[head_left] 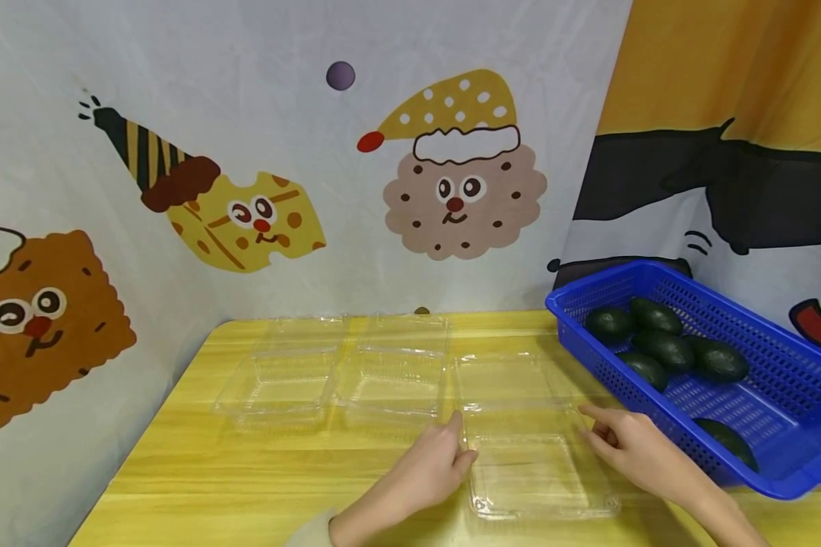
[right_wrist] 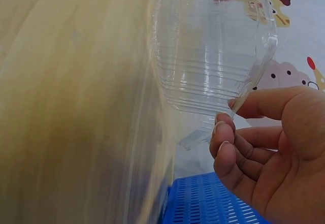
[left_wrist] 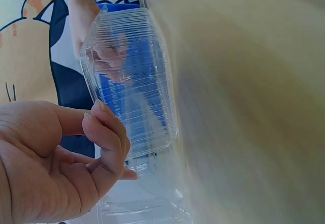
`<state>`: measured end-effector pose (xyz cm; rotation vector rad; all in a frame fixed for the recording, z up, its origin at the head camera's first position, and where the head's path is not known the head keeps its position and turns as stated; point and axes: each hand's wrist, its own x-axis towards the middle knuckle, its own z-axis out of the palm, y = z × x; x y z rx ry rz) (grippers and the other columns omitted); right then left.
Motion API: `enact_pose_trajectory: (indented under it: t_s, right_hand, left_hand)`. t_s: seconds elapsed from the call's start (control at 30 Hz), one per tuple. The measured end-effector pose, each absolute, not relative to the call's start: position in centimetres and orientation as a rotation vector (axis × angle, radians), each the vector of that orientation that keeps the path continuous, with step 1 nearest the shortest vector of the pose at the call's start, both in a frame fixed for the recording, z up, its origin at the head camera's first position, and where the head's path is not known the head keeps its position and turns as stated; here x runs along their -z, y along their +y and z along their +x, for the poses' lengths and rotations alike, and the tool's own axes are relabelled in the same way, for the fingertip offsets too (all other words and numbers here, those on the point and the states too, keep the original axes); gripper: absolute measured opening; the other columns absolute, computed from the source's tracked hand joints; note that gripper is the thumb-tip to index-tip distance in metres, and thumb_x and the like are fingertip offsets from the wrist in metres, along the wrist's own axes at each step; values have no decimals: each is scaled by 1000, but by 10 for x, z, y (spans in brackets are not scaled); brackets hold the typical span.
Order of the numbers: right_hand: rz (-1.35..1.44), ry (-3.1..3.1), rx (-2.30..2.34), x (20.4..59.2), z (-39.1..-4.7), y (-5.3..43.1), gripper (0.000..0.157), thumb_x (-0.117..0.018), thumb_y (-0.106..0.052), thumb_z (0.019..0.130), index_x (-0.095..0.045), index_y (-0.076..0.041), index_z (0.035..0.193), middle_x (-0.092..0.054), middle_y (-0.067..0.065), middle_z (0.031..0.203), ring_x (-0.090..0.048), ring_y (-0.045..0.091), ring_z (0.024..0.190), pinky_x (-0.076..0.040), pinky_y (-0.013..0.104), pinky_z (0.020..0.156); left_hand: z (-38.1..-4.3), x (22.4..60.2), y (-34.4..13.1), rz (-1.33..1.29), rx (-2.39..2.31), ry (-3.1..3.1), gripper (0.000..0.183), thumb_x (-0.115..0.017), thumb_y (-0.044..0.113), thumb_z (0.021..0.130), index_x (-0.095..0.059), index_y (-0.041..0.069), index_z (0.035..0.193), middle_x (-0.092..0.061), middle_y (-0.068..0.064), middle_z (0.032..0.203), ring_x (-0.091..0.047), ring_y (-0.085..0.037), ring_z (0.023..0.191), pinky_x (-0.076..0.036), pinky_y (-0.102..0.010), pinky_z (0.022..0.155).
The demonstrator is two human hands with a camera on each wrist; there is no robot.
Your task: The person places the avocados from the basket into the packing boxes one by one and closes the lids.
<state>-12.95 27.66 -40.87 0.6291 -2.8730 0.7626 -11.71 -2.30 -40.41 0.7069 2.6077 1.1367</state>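
A clear plastic clamshell container (head_left: 537, 486) sits near the front of the table, its lid (head_left: 499, 384) laid back on the far side. My left hand (head_left: 432, 462) pinches its left rim between thumb and curled fingers. At the opposite rim, my right hand (head_left: 632, 448) does the same. The left wrist view shows the container's ribbed side wall (left_wrist: 134, 82) just beyond the fingertips. In the right wrist view, the thumb and index finger meet at the corner of the rim (right_wrist: 236, 104). Nothing is visible inside the container.
Two more opened clear containers (head_left: 283, 391) stand to the left on the wooden table (head_left: 232, 486). On the right is a blue plastic basket (head_left: 810, 429) with several dark green avocados (head_left: 664, 351) in it. A cartoon-printed cloth (head_left: 356, 197) hangs behind the table.
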Motion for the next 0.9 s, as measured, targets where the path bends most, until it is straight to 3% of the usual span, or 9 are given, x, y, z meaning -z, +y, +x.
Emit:
enact_pose_trajectory:
  t_s: [0.53, 0.9]
  right_hand:
    - [710, -2910, -855, 405, -128, 271, 26, -61, -16, 89, -62, 0, 109, -49, -17, 59, -41, -3, 48, -39, 19, 42]
    - [769, -2969, -946, 401, -132, 266, 32, -57, -22, 92, -59, 2, 113, -51, -15, 59, -47, -1, 45, -42, 20, 44]
  left_hand:
    - [-108, 407, -35, 744, -1206, 2596, 57, -57, 11, 91, -29, -14, 134, -39, 10, 49, -31, 0, 37, -29, -14, 30]
    - [-104, 408, -42, 695, -1207, 2604, 59, -56, 14, 91, -28, -13, 135, -37, 11, 47, -27, 1, 36, -23, -12, 31]
